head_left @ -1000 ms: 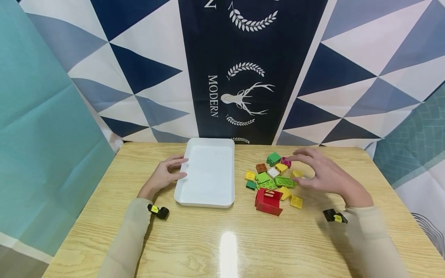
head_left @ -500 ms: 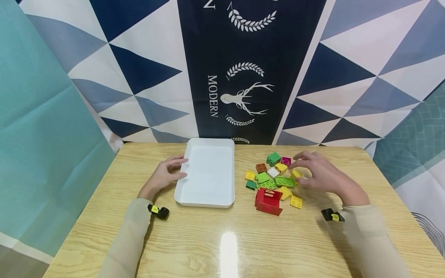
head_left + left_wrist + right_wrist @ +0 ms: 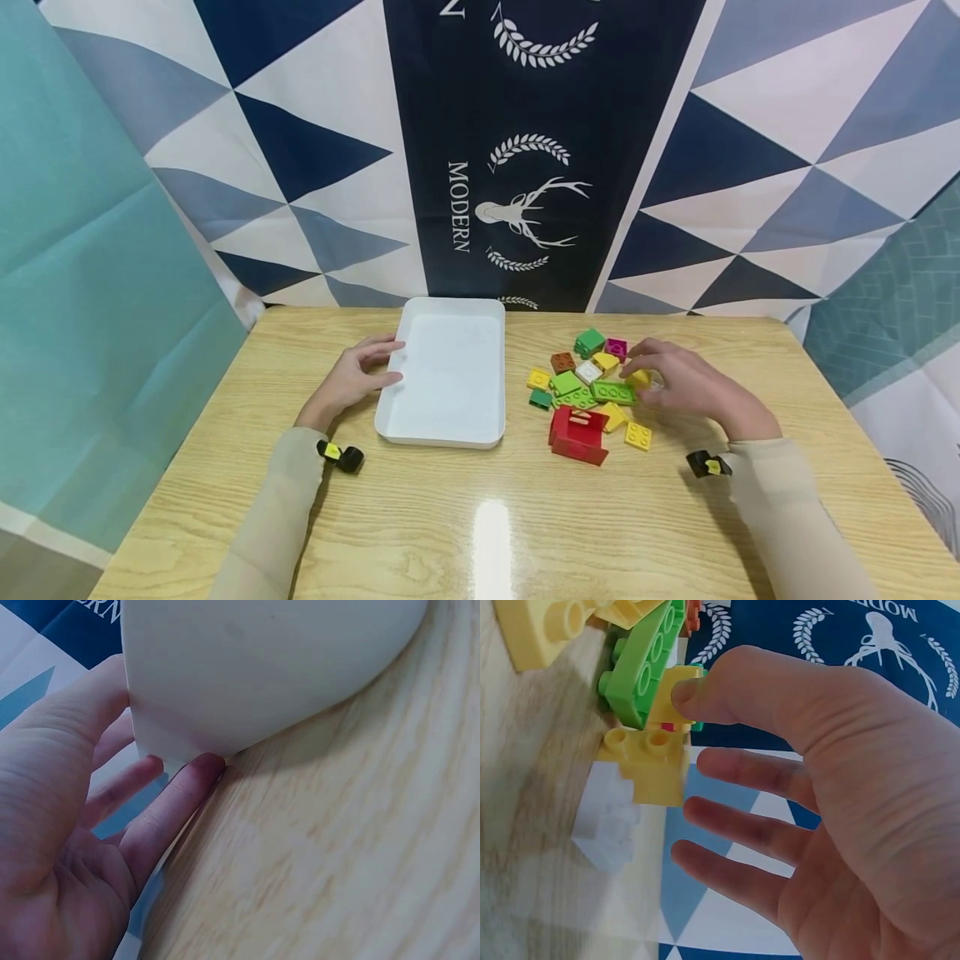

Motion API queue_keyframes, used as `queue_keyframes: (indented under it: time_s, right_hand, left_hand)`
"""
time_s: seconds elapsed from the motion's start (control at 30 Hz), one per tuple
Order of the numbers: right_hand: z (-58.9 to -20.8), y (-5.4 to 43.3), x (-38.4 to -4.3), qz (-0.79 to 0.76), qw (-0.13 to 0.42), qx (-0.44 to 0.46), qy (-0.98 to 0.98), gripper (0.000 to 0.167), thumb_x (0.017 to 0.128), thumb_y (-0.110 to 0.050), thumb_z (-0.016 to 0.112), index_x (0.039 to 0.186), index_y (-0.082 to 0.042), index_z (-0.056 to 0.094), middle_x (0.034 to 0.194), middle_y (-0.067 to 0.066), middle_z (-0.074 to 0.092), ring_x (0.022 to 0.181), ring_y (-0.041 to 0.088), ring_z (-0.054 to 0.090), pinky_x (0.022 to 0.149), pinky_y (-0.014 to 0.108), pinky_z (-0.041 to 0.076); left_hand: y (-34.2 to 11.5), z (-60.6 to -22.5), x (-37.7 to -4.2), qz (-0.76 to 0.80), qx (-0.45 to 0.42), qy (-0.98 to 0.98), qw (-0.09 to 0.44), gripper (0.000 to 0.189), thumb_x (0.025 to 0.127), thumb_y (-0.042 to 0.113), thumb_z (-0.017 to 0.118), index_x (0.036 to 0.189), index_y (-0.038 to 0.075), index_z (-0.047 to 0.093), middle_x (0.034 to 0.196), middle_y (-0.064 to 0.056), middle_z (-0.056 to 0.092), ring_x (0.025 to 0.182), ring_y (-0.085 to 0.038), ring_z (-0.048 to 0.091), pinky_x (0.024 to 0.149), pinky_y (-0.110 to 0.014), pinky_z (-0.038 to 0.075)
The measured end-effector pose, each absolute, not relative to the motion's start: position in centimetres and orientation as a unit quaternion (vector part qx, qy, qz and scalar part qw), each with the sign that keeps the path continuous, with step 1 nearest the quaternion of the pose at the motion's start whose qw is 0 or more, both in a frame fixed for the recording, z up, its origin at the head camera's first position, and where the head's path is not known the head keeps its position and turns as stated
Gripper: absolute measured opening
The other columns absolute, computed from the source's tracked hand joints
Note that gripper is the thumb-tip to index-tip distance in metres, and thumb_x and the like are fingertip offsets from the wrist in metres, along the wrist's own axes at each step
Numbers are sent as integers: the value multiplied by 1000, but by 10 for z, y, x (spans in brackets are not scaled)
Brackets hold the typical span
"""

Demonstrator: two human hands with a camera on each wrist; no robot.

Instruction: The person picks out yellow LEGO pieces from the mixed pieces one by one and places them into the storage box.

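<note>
My left hand holds the left edge of a white plastic tray, thumb and forefinger over the rim. In the left wrist view, other fingertips touch the outer wall of the tray near its bottom. My right hand hovers over the right side of a pile of toy building bricks, fingers spread and apart. Below it are a yellow brick and a whitish brick. In the right wrist view the thumb overlaps another yellow piece; whether it touches I cannot tell.
The pile also has a long green brick, a magenta brick, a brown brick and a dark green brick. A red open-sided piece and a flat yellow brick lie nearest. A patterned cloth hangs behind the table.
The right hand has moved down and slightly left, away from the magenta brick and closer over the yellow brick. The left hand and tray stay put.
</note>
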State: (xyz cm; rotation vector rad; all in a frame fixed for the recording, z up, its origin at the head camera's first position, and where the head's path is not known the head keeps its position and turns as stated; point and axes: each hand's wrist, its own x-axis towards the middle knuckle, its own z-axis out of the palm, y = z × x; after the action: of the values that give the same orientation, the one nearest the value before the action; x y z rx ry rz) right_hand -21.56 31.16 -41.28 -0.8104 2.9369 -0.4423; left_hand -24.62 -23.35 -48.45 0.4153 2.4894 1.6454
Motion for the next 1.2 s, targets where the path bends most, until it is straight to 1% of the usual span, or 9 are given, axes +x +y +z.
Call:
queue_keyframes:
  time_s: [0.17,0.33,0.6,0.87,0.93,1.0,1.1,1.13,1.2]
  right_hand:
    - [-419,314,-216,-160,39,-263,951,29,89,-4,81,115,-16,87,133,19,76,126,48,70,108,74,59]
    - [-424,315,-216,-176,47,-258,949,28,89,-4,83,113,-17,88,129,16,78,123,45,72,106,71,61]
    - [-427,314,-220,-186,66,-251,948,27,90,-4,82,113,-18,87,130,13,79,125,43,72,112,71,59]
    - [-427,314,-222,-180,70,-242,951,26,91,-3,80,112,-17,87,129,12,81,124,41,73,112,70,59]
    - [-427,315,-223,-176,67,-246,951,25,91,-2,80,111,-16,87,128,13,81,122,41,74,111,70,59]
    - [-427,314,-224,-175,65,-250,950,25,92,-1,81,111,-15,87,126,13,81,120,40,75,109,69,60]
    - [-427,314,-224,-176,62,-257,948,24,91,0,82,110,-14,87,124,12,82,116,38,76,107,67,62]
    - [-426,314,-224,-176,62,-258,948,24,91,1,82,110,-13,88,123,12,82,114,36,76,105,66,63]
    - [-426,314,-224,-176,60,-260,948,25,91,2,82,110,-13,88,122,12,82,112,34,76,104,64,64]
  left_hand:
    - [-233,-486,-245,540,135,828,64,59,102,5,82,158,-1,63,177,-25,44,159,-49,53,136,-61,36]
    - [-234,-484,-245,539,136,829,66,59,102,4,82,158,-2,62,176,-26,44,160,-49,51,137,-61,35]
    - [-233,-484,-246,540,132,828,64,59,102,4,82,157,-2,63,176,-25,45,159,-49,52,136,-60,36]
    - [-233,-485,-247,545,131,826,64,58,102,5,82,157,-1,64,176,-24,45,160,-48,52,136,-56,38]
    - [-234,-485,-246,545,129,826,66,58,102,5,82,157,-1,64,177,-24,45,159,-48,52,135,-48,40]
    - [-234,-485,-246,544,128,827,67,58,102,5,82,157,-1,64,177,-24,44,159,-47,53,132,-32,44]
    - [-235,-486,-247,543,130,827,68,58,102,6,82,157,0,63,177,-24,44,159,-47,53,119,-10,43]
    - [-235,-486,-247,544,130,826,68,58,103,6,82,158,0,63,177,-24,44,159,-47,53,115,-5,41]
    - [-235,-487,-247,546,132,825,68,58,103,5,81,158,0,63,177,-24,44,158,-48,53,110,-1,40]
